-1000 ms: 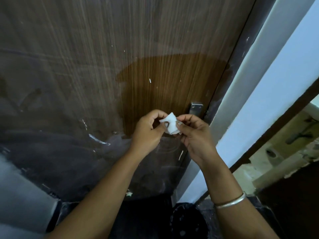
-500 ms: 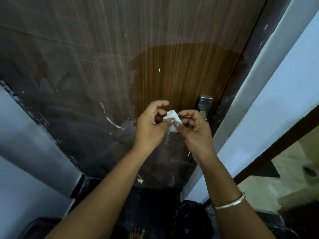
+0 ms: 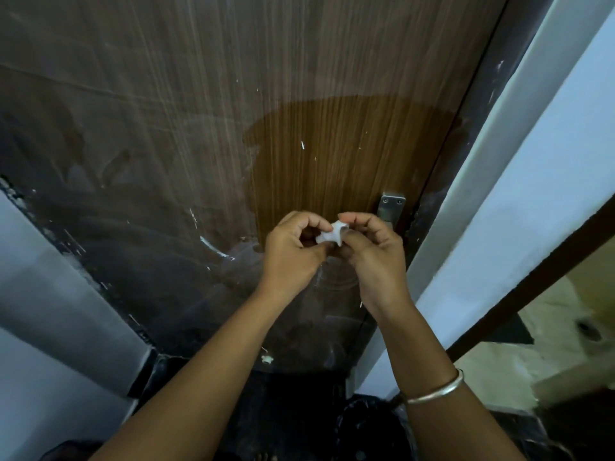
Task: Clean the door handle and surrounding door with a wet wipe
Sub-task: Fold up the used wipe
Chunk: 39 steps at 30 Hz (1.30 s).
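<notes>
A brown wood-grain door (image 3: 206,134) fills the view, dusty and streaked except for a darker, cleaner patch (image 3: 346,154) just above the hands. A metal plate (image 3: 392,205) with two screws sits at the door's edge, just right of that patch, beside the pale door frame (image 3: 519,168). In front of the door, below the plate, the left hand (image 3: 293,251) and right hand (image 3: 372,254) pinch a small crumpled white wipe (image 3: 332,231) between their fingertips. The right wrist wears a silver bangle (image 3: 436,390). The handle itself cannot be made out.
</notes>
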Available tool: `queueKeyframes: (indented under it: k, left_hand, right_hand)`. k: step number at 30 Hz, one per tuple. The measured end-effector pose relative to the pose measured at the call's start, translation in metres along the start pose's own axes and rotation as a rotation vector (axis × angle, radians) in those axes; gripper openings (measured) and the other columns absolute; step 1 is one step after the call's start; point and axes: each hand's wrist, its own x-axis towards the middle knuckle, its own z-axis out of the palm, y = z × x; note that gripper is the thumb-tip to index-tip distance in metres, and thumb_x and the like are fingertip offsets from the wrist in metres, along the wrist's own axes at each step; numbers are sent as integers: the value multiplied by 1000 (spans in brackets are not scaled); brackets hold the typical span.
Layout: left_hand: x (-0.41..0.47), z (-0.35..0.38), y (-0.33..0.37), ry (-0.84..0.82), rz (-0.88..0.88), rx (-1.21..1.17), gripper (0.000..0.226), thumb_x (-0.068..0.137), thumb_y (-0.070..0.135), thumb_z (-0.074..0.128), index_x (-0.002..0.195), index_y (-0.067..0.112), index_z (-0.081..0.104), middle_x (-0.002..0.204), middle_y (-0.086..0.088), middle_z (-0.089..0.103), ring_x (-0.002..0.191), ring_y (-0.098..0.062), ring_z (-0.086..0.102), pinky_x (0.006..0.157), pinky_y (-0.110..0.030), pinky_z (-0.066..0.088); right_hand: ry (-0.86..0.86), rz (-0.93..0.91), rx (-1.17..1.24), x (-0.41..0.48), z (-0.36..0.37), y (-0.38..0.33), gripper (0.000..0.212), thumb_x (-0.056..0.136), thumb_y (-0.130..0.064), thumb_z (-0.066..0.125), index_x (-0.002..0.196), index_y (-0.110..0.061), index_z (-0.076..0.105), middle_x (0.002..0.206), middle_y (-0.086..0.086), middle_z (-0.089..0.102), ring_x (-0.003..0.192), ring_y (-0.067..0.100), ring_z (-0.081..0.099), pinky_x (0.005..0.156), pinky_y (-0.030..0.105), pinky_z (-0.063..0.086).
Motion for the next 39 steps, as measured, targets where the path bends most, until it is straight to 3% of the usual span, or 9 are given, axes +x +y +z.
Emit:
queueKeyframes:
  k: [6, 12, 20, 22, 24, 26, 28, 31, 39]
  left_hand:
    - [-6, 13, -10, -65, -104, -25, 37, 69, 1, 74, 87, 28, 56, 91, -2, 63, 85, -13, 61, 73, -25, 54]
    - [-25, 47, -34, -214, -204, 34, 42, 67, 1, 76, 77, 34, 52, 75, 9, 61, 72, -8, 60, 66, -26, 51]
    - [-86, 118, -68, -476, -373, 49, 12, 71, 3, 74, 80, 6, 66, 66, 3, 61, 54, 9, 51, 57, -11, 41]
    - [-101, 135, -81, -541, -473, 13, 16, 71, 0, 74, 82, 10, 69, 75, -8, 66, 61, 2, 58, 66, -19, 49]
    - [-114, 148, -90, -564, -616, -78, 27, 69, -3, 72, 84, 19, 69, 84, -13, 66, 74, -22, 64, 78, -38, 55]
    - [-131, 162, -97, -606, -775, -140, 37, 75, -10, 64, 103, 14, 64, 94, -12, 64, 88, -27, 61, 86, -46, 53]
    - [-150, 175, -103, -696, -904, -145, 45, 82, -8, 57, 123, 8, 52, 112, -11, 61, 100, -24, 59, 85, -40, 51]
    - [-174, 183, -113, -773, -1003, -99, 53, 86, -1, 56, 135, 13, 40, 136, -9, 50, 118, -22, 52, 89, -33, 48]
    - [-185, 185, -134, -686, -1171, -80, 57, 86, -5, 54, 138, 8, 35, 144, -14, 41, 128, -24, 45, 97, -31, 42]
  right_hand:
    - [-27, 48, -58, -10, -13, 12, 32, 83, 4, 62, 105, -19, 62, 104, 5, 68, 98, 13, 66, 87, 33, 54]
    - [98, 141, -165, -25, -56, 40, 29, 79, 2, 68, 93, -23, 65, 94, 4, 72, 89, 15, 68, 79, 30, 56]
    - [261, 326, -342, -66, -131, 91, 24, 76, 2, 73, 67, -20, 68, 70, 1, 68, 70, 23, 69, 70, 32, 58]
    - [307, 357, -379, -80, -148, 107, 26, 75, 4, 73, 67, -20, 67, 70, 0, 67, 67, 18, 67, 69, 30, 57]
    - [346, 367, -430, -93, -163, 121, 21, 73, 4, 74, 70, -16, 68, 71, 2, 68, 69, 17, 66, 70, 30, 56]
    - [353, 398, -531, -105, -179, 137, 12, 74, 1, 74, 77, -10, 70, 73, 2, 67, 71, 15, 64, 68, 23, 52]
    - [364, 443, -662, -118, -194, 153, 10, 76, -3, 72, 84, -9, 71, 78, 3, 68, 75, 12, 63, 67, 13, 46]
    - [335, 550, -774, -134, -211, 182, 13, 82, -6, 65, 94, -9, 71, 92, 8, 71, 85, 19, 64, 72, 20, 45]
    - [154, 782, -844, -140, -233, 239, 32, 88, -7, 57, 120, -8, 59, 114, 18, 64, 102, 36, 59, 81, 37, 49]
